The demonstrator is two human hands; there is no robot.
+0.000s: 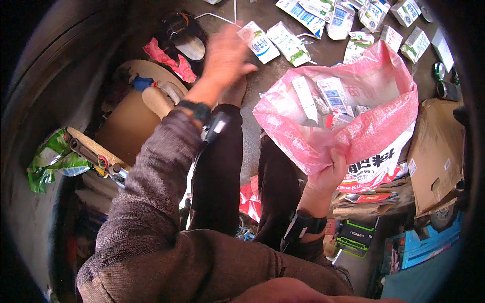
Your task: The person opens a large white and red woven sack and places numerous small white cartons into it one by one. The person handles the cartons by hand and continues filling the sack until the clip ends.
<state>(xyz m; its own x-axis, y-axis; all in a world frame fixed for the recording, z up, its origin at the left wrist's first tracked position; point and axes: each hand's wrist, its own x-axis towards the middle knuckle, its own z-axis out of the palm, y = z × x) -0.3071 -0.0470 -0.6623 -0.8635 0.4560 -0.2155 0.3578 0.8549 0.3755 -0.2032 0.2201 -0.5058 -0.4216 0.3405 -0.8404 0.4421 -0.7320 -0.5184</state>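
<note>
My left hand [228,57] is blurred over the floor, its thumb held away from the fingers. No object shows in it. Just right of it lie a flattened white and blue milk carton [259,42] and a green and white milk carton [288,43]. My right hand [327,172] grips the near rim of a pink-lined woven plastic sack [288,125], with the fingers partly hidden by the folded edge. The sack gapes upward in front of my right knee. Inside it are several empty cartons [335,94]. Bands with small devices sit on both wrists.
More flattened cartons [341,21] are strewn beyond the sack. A crushed can [447,89] and a cardboard box [435,151] lie on the right. On the left are a dark shoe [189,41], pink scrap [170,60], a wooden handle [94,146] and a green wrapper [57,159].
</note>
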